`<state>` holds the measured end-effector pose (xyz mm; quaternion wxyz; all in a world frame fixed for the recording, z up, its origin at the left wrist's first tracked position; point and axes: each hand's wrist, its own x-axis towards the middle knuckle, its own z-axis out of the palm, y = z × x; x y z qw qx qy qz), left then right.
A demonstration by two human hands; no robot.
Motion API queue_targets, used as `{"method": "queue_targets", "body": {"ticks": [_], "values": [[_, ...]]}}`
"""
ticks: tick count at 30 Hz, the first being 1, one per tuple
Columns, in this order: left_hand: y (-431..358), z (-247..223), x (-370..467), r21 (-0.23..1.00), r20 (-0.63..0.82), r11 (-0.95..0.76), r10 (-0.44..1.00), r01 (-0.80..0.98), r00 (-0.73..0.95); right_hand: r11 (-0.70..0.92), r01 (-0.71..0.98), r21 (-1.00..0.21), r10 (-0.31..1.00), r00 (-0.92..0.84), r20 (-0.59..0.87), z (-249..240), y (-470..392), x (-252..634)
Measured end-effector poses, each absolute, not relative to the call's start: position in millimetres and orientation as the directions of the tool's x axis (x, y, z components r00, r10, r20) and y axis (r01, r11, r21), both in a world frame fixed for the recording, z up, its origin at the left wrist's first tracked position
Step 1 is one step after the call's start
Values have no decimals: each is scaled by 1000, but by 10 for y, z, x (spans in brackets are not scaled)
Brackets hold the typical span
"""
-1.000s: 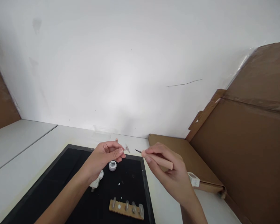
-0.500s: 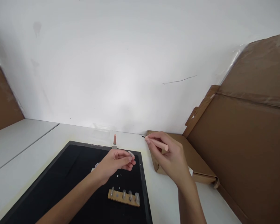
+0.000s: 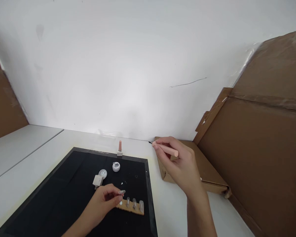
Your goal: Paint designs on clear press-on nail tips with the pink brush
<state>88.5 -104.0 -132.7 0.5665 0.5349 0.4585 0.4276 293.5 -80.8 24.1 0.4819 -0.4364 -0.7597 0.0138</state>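
My left hand (image 3: 105,202) pinches a small clear nail tip (image 3: 121,192) over the left end of a tan strip (image 3: 132,209). Several clear nail tips stand upright on that strip, and a pale spot shows near my left fingertips. My right hand (image 3: 179,161) is raised beyond the right edge of the black mat (image 3: 71,191). It holds a pink-handled brush (image 3: 166,149) like a pen, with the thin dark tip pointing left. An open white jar (image 3: 116,167) sits on the mat, with a round white lid (image 3: 103,173) and a whitish block (image 3: 97,180) beside it.
A pink-topped bottle (image 3: 120,146) stands at the mat's back edge. Behind my right hand lies a flat cardboard box (image 3: 212,174) on the white table (image 3: 172,207). Tall cardboard (image 3: 266,148) rises on the right, and a white wall (image 3: 128,65) stands behind.
My left hand has moved down and left to the strip with the nail tip, uncovering the jar and lid. The right hand has hardly moved and still holds the brush.
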Motion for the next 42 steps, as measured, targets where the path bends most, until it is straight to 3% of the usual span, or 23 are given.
{"method": "queue_targets", "body": {"ticks": [3,7,12,19,32,42], "values": [[-1133,-1508,926,995,-40,25,986,92,163,616,649,-447,682,-154,715,222,-797,2973],[-1215,-1681,998,938,72,-101,993,331,98,615,646,-453,685,-152,713,192,-772,2997],[-1247,-1880,1109,870,178,-174,983,462,35,612,643,-459,689,-150,709,164,-728,3027],[-1159,-2111,1194,720,434,-287,896,632,-88,610,641,-467,697,-153,700,118,-650,3065],[-842,-2044,1324,748,262,-243,963,618,63,599,649,-469,704,-147,694,49,-557,3235],[-764,-2049,1332,801,202,-189,978,568,41,595,656,-465,712,-160,684,21,-443,3198]]}}
